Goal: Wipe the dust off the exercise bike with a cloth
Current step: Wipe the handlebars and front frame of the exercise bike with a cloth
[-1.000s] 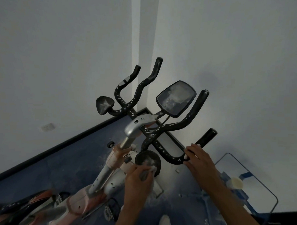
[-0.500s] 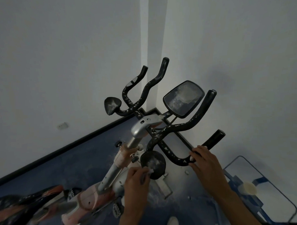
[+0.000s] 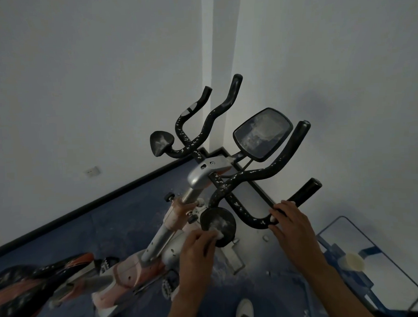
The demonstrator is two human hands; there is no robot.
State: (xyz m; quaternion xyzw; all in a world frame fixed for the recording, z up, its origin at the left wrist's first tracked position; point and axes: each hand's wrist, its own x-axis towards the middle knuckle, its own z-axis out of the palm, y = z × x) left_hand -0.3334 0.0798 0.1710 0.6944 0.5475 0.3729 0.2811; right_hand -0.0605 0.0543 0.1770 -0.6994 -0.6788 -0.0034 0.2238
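Head view: the exercise bike (image 3: 173,234) is seen from above, filling the middle and lower left of the frame, its black handlebars (image 3: 247,178) reaching up toward the corner of the room. The right hand (image 3: 287,223) is wrapped around the near right handlebar tube, fingers curled over it, at centre right. The left hand (image 3: 197,245) is held at lower centre with its fingers closed on a pale cloth (image 3: 218,234), of which only a small bunched edge is shown, pressed against the round black elbow pad (image 3: 218,225).

White dust is scattered along the handlebar tubes, on the far elbow pad (image 3: 160,143) at upper centre, and across the console screen (image 3: 263,133).

The frame is judged heavy and rigid, so it is unlikely to be shifted by wiping pressure; the handlebar tube is a sound place to be steadied by. The pad looks padded and slightly yielding, so firm strokes should be tolerated. The screen is judged the fragile part and is best touched lightly. The cloth is soft and limp, and is best kept bunched in the fingers.

A glass-topped side table (image 3: 375,266) with a pale round object on it is seen at lower right.
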